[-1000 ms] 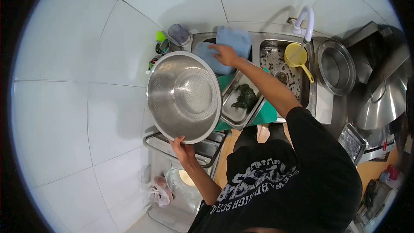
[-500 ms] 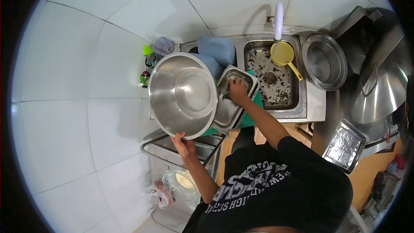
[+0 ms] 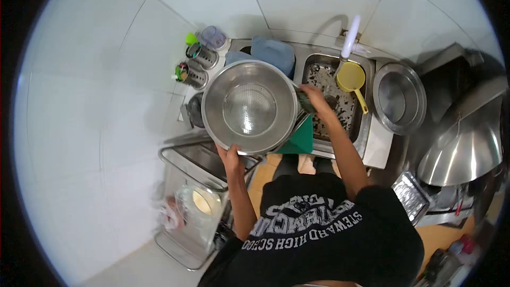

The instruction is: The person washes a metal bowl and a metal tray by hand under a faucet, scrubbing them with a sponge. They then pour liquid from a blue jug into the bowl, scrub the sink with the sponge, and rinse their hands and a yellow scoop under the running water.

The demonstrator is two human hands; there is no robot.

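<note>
Now your left hand [image 3: 231, 155] clasps the near rim of the steel colander bowl [image 3: 249, 107], which has swung over the green board [image 3: 300, 138] and hides the tray. Your right hand [image 3: 313, 95] has moved from the tray to the sink [image 3: 325, 74] edge. I cannot tell its grip. The bowl is not yet set down.

White print on the black T-shirt [image 3: 340, 244], down at six o'clock, reads upside down "STEWARD HIGH SCHOOL"; the larger letters beside it stay unreadable.
</note>
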